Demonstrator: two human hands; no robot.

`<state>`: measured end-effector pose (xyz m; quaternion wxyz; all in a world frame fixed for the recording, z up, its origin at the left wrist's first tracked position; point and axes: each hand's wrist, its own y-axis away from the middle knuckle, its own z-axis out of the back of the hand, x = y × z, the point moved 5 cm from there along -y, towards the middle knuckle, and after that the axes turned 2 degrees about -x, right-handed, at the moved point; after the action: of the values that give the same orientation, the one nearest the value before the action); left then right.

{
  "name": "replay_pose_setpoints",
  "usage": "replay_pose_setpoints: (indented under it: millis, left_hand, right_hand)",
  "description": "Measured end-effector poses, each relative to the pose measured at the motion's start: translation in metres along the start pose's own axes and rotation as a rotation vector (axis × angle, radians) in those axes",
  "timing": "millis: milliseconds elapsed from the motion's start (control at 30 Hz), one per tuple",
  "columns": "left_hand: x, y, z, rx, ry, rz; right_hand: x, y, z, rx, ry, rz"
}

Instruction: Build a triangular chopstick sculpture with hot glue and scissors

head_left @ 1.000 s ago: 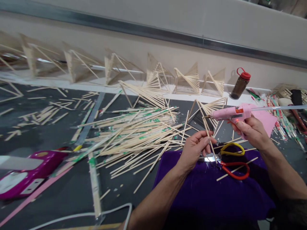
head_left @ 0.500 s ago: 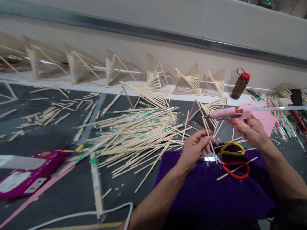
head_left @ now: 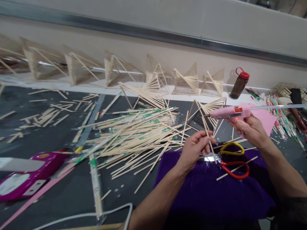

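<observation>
Left grip [head_left: 197,146]: thumb and fingers pinched on a slim wooden stick [head_left: 205,126], perhaps two lying together; held aslant below its upper end, seemingly to leave that end free for the nozzle [head_left: 208,115].
Right grip [head_left: 251,129]: wrapped around the handle of a pink glue gun [head_left: 230,112]; body roughly level, aimed across toward the left grip's side, apparently to bring the tip in without crowding the fingers. Small red light glows by the thumb, suggesting power.
Nozzle to stick: just beside the upper end, above the left grip; cannot tell whether touching.
Clear rod [head_left: 280,107]: runs out behind the gun, away from the right grip; likely its feed.
Scissors [head_left: 211,157]: just below the left grip, on purple cloth [head_left: 203,191]; probably parked for easy reach.
Stick frame [head_left: 213,106]: beyond both grips, past the nozzle, on the dark tabletop [head_left: 129,204].
Loose sticks [head_left: 139,134]: heaped left of the left grip, perhaps to suit that hand.
Row of frames [head_left: 188,81]: well beyond the grips, along the wall [head_left: 134,44], presumably out of the way.
Red-capped bottle [head_left: 239,85]: beyond the right grip, clear of the tip.
</observation>
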<state>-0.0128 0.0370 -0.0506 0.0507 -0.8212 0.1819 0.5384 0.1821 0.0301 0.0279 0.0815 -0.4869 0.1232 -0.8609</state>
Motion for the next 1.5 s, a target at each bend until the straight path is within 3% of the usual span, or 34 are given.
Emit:
replay_pose_setpoints:
  millis: [667,1000,1233,1500]
  left_hand:
    - [-0.002,0.001,0.004,-0.074,-0.066,0.012]
    - [-0.001,0.001,0.002,-0.035,-0.039,0.011]
    - [0.0,0.002,0.001,-0.041,-0.031,0.014]
    - [0.001,0.001,0.003,-0.052,-0.026,-0.002]
  right_hand:
    - [0.024,-0.003,-0.005,0.074,-0.007,0.084]
    - [0.009,0.0,0.0,0.037,-0.041,-0.001]
    - [0.017,0.0,0.0,0.068,-0.003,0.031]
    - [0.017,0.001,0.001,0.01,-0.014,0.003]
